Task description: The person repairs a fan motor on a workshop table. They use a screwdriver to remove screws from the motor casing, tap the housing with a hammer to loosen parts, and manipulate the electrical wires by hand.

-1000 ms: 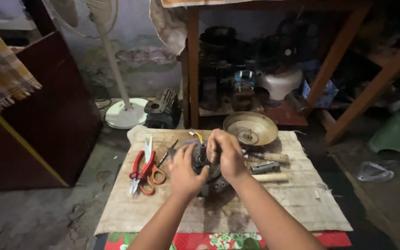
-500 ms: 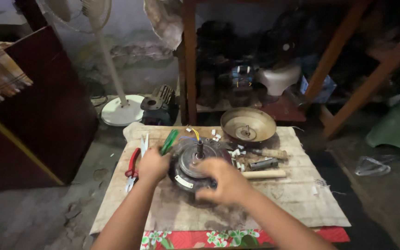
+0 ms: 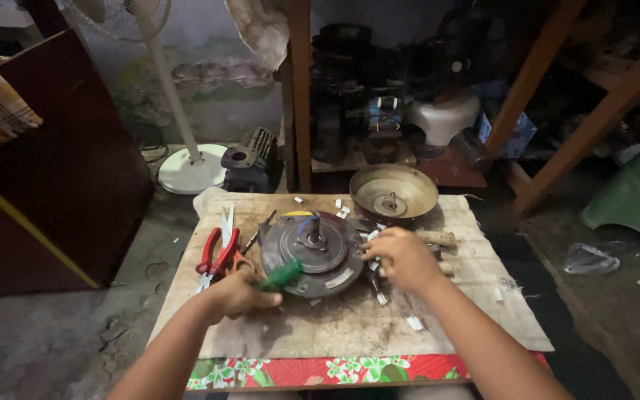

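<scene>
A round dark metal fan motor point(image 3: 312, 250) lies flat on a sack-covered board point(image 3: 350, 326), its shaft pointing up. My left hand point(image 3: 240, 293) grips a green-handled screwdriver point(image 3: 281, 274) at the motor's near left edge. My right hand point(image 3: 403, 257) rests at the motor's right edge, fingers curled over small parts and wooden-handled tools point(image 3: 438, 238); what it grips is hidden. Red-handled pliers point(image 3: 216, 252) and scissors lie left of the motor.
A brass-coloured round motor cover point(image 3: 395, 190) sits at the board's far side. Behind are a white pedestal fan base point(image 3: 191, 167), a dark motor housing point(image 3: 250, 164), a wooden shelf of parts, and a green plastic stool point(image 3: 635, 196) at right. A dark cabinet stands left.
My left hand went left to the tools and now holds the green screwdriver at the motor's edge. My right hand left the motor's top and moved to its right side.
</scene>
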